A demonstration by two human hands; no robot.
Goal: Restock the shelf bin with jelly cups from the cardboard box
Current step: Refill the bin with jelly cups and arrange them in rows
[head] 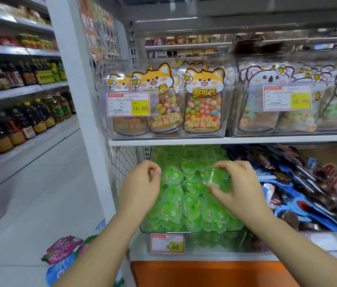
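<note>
A clear shelf bin [190, 233] on the lower shelf is heaped with green jelly cups [188, 204]. My right hand [240, 187] pinches one green jelly cup [215, 178] between thumb and fingers, just above the pile. My left hand [140, 187] hovers over the bin's left side with its fingers curled and nothing visibly in them. The cardboard box is out of view.
A price tag reading 8.60 [167, 243] hangs on the bin's front. Blue and red snack packets [300, 193] fill the bin to the right. Clear bins of candy jars [163, 104] sit on the shelf above. Snack bags [64, 251] lie at the lower left, beside the aisle floor.
</note>
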